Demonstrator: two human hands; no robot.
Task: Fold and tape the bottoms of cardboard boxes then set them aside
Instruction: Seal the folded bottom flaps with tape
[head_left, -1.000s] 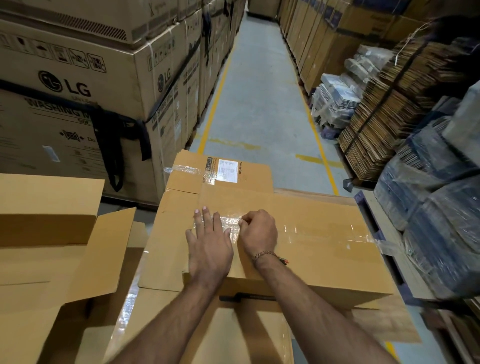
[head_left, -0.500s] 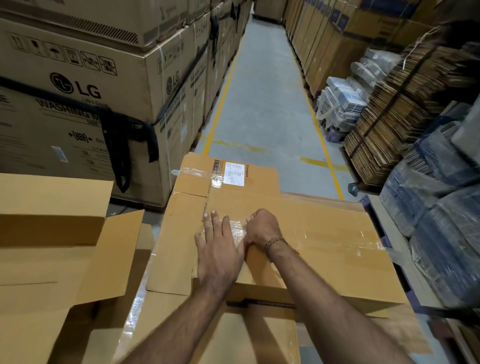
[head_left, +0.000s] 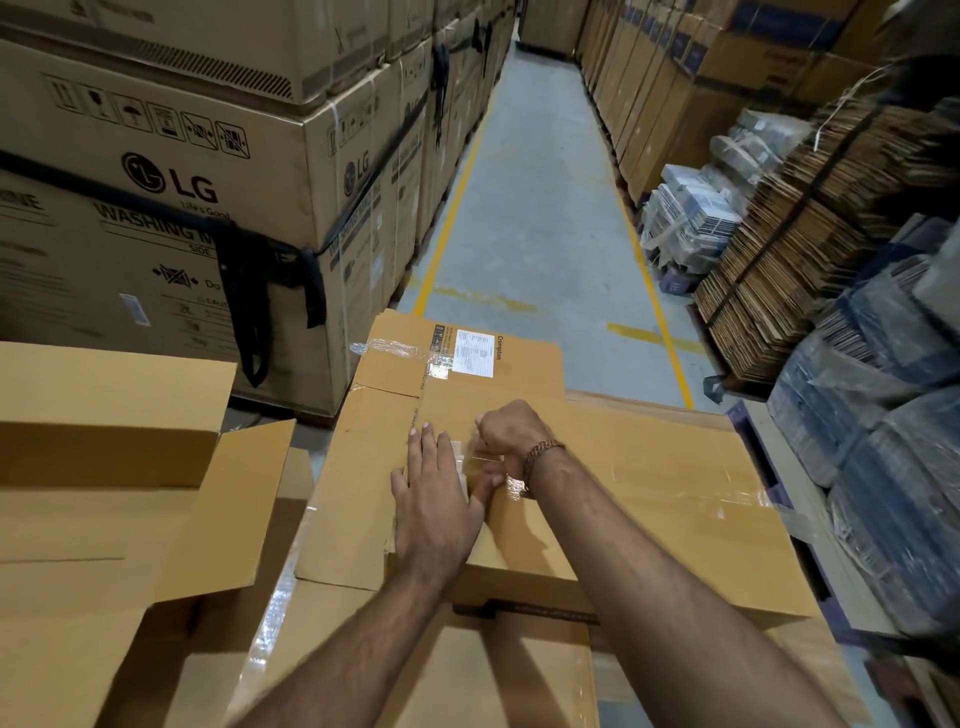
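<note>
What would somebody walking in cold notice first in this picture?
Dead centre, two bare hands work on a flat brown cardboard box: the left hand lies flat on it, and the right hand, fingers curled, presses on the strip of clear packing tape. On the left towers a stack of big brown LG washing machine cartons. Ahead runs a grey concrete aisle edged with yellow lines.

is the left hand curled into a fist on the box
No, the left hand lies flat with straight fingers on the cardboard box, while the right hand is the curled one.
</note>
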